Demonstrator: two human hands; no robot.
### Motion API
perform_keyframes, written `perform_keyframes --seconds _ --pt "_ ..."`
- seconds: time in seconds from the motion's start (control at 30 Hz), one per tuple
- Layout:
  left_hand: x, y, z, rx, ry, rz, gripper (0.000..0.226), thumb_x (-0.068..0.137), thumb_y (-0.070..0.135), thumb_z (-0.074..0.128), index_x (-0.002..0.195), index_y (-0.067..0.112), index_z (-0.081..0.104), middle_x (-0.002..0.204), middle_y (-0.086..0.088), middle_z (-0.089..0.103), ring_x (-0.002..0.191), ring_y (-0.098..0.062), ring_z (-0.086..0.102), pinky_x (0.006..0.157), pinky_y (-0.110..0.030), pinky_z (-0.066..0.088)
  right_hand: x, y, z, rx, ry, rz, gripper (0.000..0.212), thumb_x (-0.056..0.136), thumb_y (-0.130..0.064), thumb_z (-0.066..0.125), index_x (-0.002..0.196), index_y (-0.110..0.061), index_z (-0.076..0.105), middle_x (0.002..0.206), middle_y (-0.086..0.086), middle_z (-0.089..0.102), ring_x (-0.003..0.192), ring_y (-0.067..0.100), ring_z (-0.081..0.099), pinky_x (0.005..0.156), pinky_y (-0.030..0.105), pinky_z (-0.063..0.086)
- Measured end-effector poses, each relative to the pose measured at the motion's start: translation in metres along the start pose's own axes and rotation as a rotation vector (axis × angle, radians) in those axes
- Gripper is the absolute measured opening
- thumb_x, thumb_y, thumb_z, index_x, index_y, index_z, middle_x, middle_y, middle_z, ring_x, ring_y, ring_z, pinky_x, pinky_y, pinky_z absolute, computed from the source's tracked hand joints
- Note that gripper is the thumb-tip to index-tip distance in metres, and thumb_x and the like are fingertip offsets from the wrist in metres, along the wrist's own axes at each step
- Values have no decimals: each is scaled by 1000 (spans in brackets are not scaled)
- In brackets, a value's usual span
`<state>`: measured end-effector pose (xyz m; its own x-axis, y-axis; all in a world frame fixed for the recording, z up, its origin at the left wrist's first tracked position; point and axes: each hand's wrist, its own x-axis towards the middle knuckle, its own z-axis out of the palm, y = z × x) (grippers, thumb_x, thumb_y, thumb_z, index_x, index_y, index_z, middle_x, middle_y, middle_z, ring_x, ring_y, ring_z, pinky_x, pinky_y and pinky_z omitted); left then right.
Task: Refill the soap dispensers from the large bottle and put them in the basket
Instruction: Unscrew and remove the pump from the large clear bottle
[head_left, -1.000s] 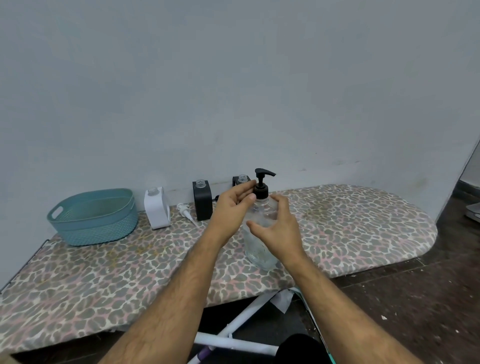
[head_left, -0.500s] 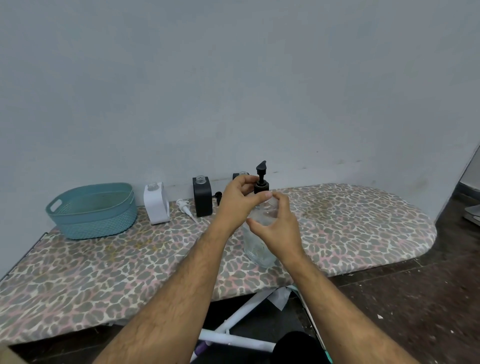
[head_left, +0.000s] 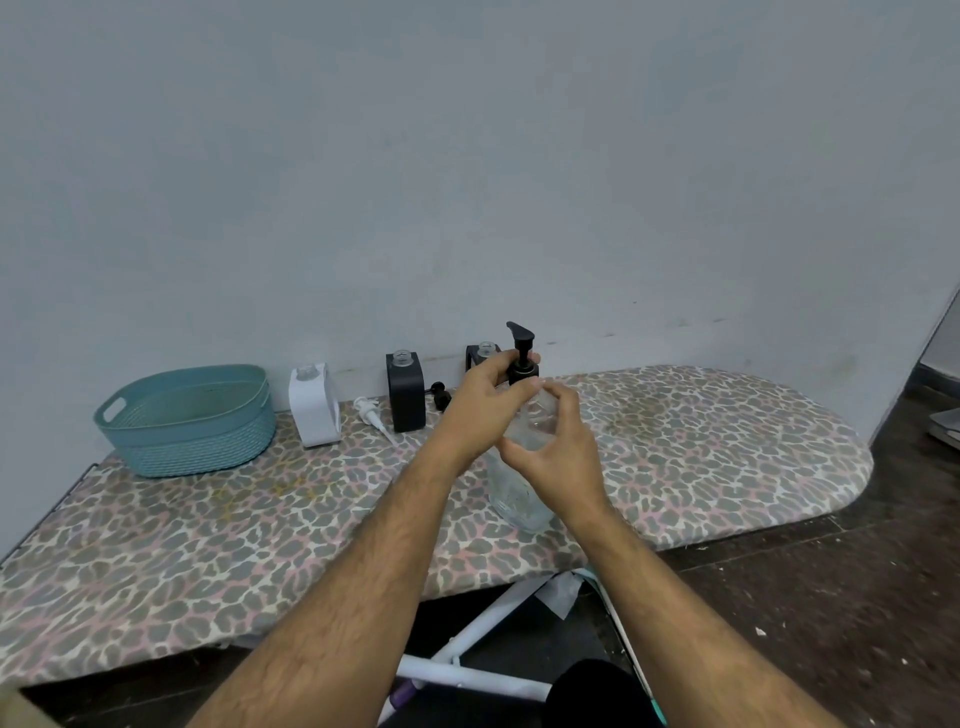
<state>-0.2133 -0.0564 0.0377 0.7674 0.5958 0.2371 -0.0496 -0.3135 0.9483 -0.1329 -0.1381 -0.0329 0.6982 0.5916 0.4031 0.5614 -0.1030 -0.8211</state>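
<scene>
Clear bottle: the large bottle (head_left: 519, 488) stands upright on the ironing board (head_left: 727, 441), well right of the basket (head_left: 187, 421), ready for pouring.
Right grip: right hand (head_left: 558, 457) wraps the bottle's shoulder, steadying it against twisting.
Left grip: left hand (head_left: 485, 410) pinches the black pump collar (head_left: 522, 371), apparently unscrewing it.
Dispensers: white dispenser (head_left: 314, 405) just right of the basket, black dispenser (head_left: 405, 384) further right, both uncapped, awaiting refill.
</scene>
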Motion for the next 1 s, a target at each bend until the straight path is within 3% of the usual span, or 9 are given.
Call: perform_keyframes --seconds 0.13,0.37,0.47,0.57,0.7,0.8,0.87,1.0 --pt "0 -2 -10 -38 -29 -7 40 96 2 54 135 10 55 124 5 67 116 -5 62 102 -22 47 -1 0 -1 -14 2 -3 82 73 -42 78 140 -31 31 106 -11 54 94 7 56 81 31 52" --pt "2 -1 -2 33 193 49 36 76 15 83 104 26 63 99 12 70 97 -1 65 84 -15 52 0 0 -1 3 -4 -2 79 74 -42 78 138 -32 31 104 -15 54 94 5 56 81 32 53" --pt "5 0 4 94 205 38 38 74 25 85 105 23 64 100 4 71 97 -9 65 88 -24 52 0 1 0 16 -8 0 80 73 -44 78 137 -34 31 105 -20 54 97 3 57 83 33 54" --pt "4 4 5 131 111 40 28 80 28 80 102 24 64 103 0 68 100 -12 63 92 -30 51 0 1 -1 10 -12 1 80 74 -42 79 136 -33 31 103 -22 52 97 2 55 84 31 52" --pt "-1 1 -1 19 -17 14 25 93 16 65 114 28 61 120 6 67 115 -4 60 103 -27 46 1 1 -2 12 -13 -1 80 73 -44 78 136 -35 31 103 -20 53 96 2 56 83 31 53" --pt "-3 -2 -9 -41 -16 1 38 97 3 54 133 17 54 118 10 67 109 5 62 93 -13 48 1 0 -3 5 -11 -11 82 74 -43 79 139 -32 31 100 -21 51 95 3 55 82 29 52" --pt "-5 -4 -14 -22 -9 17 41 98 -1 49 133 19 53 113 16 66 103 13 61 84 -6 47 1 1 -4 9 -16 -10 83 74 -43 79 140 -31 30 100 -18 51 95 4 55 82 29 51" --pt "-3 -11 -19 -16 44 42 42 95 2 58 136 12 56 123 4 68 115 2 60 94 -15 49 1 1 -5 34 -42 -15 81 75 -41 79 139 -31 30 108 -15 53 97 4 54 82 26 49"
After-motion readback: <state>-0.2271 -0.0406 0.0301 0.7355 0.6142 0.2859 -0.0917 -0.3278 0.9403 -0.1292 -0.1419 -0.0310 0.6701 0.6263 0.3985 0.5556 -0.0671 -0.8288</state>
